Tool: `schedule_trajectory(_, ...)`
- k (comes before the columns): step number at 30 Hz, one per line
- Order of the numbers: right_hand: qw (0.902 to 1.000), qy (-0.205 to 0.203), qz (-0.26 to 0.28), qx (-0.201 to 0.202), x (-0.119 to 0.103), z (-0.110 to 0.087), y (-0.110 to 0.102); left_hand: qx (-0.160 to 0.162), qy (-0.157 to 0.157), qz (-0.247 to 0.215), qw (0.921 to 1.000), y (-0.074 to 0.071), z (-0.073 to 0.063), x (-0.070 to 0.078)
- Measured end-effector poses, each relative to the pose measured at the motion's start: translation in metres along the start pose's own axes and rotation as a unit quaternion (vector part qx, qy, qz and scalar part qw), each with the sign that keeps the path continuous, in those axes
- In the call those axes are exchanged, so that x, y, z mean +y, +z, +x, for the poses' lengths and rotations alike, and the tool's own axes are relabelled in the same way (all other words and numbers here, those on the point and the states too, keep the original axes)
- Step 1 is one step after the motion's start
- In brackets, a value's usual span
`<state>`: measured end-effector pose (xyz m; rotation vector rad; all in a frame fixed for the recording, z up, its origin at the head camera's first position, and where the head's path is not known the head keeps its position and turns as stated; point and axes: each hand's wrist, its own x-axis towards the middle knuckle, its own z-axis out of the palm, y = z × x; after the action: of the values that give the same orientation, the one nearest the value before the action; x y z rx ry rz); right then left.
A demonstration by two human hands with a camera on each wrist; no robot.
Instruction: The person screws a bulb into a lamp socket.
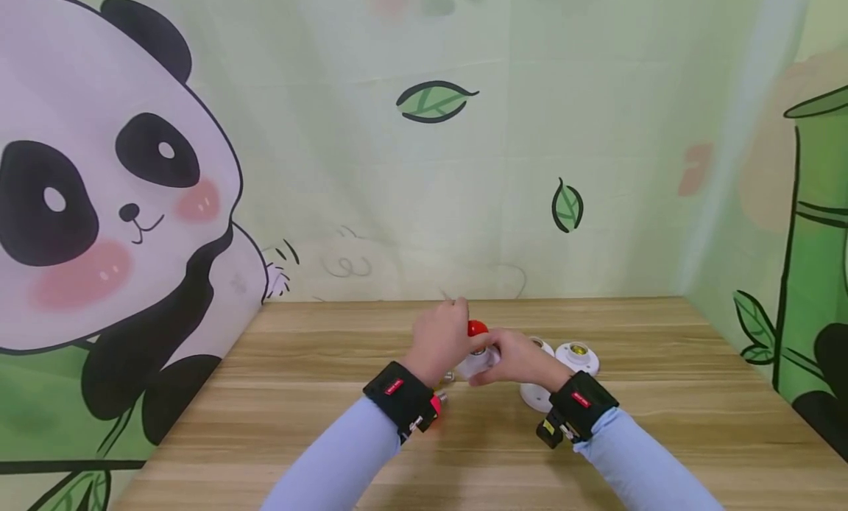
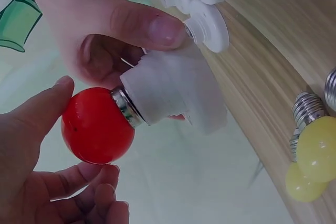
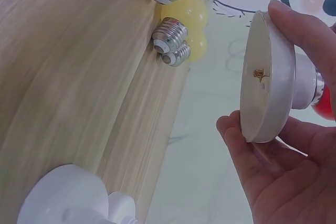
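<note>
My left hand [image 1: 439, 342] pinches a round red light bulb [image 2: 97, 127] between thumb and fingertips. My right hand [image 1: 520, 360] grips a white lamp holder [image 2: 173, 87] by its round base, thumb on one side and fingers on the other. The bulb's metal screw base sits in the holder's mouth, with a band of thread still showing. Both are held up above the table, tilted in the left wrist view. From the right wrist, the hollow underside of the holder [image 3: 262, 82] faces the camera, with a small brass-coloured piece inside.
More white lamp holders [image 1: 578, 358] stand on the wooden table [image 1: 318, 349] beside my right wrist. Yellow bulbs [image 2: 317, 148] and another red bulb [image 1: 436, 405] lie near my left wrist. A printed panda backdrop [image 1: 371, 202] rises behind the table.
</note>
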<state>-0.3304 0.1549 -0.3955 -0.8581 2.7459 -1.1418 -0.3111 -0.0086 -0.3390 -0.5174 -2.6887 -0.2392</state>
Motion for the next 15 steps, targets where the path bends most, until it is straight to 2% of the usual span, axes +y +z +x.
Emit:
schedule_trajectory(4,1.0000,-0.002,-0.002,0.001,-0.0012,0.0001,-0.0004,-0.017,-0.007,-0.011,0.9998,-0.0010,0.0006,0.0004)
schedule_trajectory(11,1.0000,0.005,-0.003,0.000,-0.0007,0.0007,-0.0014,-0.017,0.005,-0.015,0.9997,-0.0032,0.0011,0.0010)
schedule_trajectory(15,1.0000,0.010,-0.002,0.001,0.0008,0.0002,-0.0015,-0.052,0.016,-0.059,0.9968,-0.0052,0.0025,0.0000)
